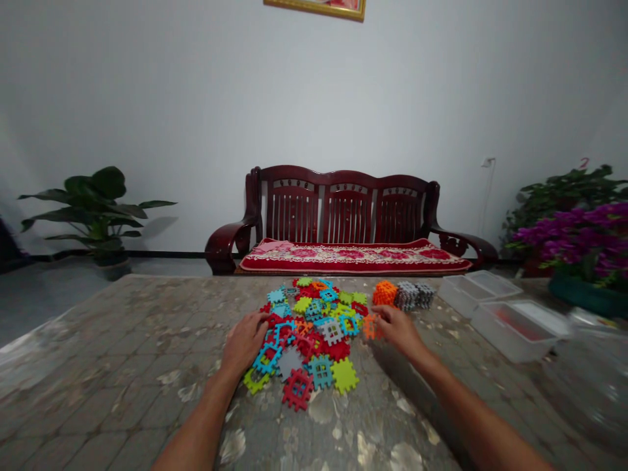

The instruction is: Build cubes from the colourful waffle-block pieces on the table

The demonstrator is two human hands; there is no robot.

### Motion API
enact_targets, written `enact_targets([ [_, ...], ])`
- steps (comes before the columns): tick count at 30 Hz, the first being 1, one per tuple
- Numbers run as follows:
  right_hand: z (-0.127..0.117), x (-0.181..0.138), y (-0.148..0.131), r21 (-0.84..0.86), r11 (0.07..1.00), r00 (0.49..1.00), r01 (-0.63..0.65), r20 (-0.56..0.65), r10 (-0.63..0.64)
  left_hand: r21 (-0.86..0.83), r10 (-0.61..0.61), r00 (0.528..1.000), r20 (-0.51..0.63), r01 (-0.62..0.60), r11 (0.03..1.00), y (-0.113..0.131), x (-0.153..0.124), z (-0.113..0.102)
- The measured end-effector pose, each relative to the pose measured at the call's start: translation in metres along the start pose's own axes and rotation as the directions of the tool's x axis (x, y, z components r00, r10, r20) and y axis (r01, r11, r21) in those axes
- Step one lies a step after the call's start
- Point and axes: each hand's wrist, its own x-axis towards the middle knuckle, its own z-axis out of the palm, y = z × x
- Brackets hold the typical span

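A heap of interlocking plastic building tiles in red, blue, lime green, grey and orange lies on the table between my hands. At the left edge of the heap rests my left hand (246,337), its fingers stretched over the red (272,320) and blue tiles (267,358). My right hand (398,332) is at the heap's right side, its fingers closed on an orange tile (371,326) near the tabletop. Just behind that hand stand an orange stack of tiles (384,293) and grey stacks of tiles (407,296).
Clear plastic boxes (515,330) stand at the right, one with something reddish inside. Beside them are a transparent container (593,379) and purple flowers (583,232). A patterned cloth (122,373) covers the table. A wooden bench (343,209) is beyond it.
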Motion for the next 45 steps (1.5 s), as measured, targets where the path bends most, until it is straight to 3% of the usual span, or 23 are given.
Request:
enact_targets([
  [7,0.012,-0.042,0.015,-0.078,0.993,0.996,0.085,0.028,-0.083,0.038,-0.013,1.0,0.026,0.012,0.999,0.0,0.001,-0.002],
  [16,0.012,-0.044,0.019,-0.149,0.968,0.979,0.202,0.064,-0.195,0.033,-0.011,0.999,0.04,0.01,0.999,0.0,0.002,-0.003],
  [26,0.017,-0.052,0.018,-0.311,0.903,0.946,0.296,-0.035,-0.322,0.017,-0.037,0.999,0.034,0.036,0.999,0.0,0.003,-0.003],
  [31,0.01,-0.043,0.026,-0.308,0.917,0.91,0.253,-0.246,-0.334,-0.014,-0.043,0.999,0.03,0.043,0.999,-0.003,0.005,-0.002],
  [36,-0.006,-0.024,0.048,-0.305,0.944,0.851,0.123,-0.458,-0.258,-0.081,-0.078,0.994,-0.072,0.072,0.994,-0.006,0.007,-0.004],
  [40,-0.013,-0.014,0.064,-0.312,0.95,0.846,0.011,-0.503,-0.176,-0.048,-0.165,0.974,-0.155,0.159,0.986,-0.006,0.006,-0.008],
  [45,-0.013,-0.009,0.071,-0.341,0.938,0.886,-0.057,-0.451,-0.11,0.045,-0.226,0.958,-0.175,0.238,0.97,-0.006,0.003,-0.012],
])
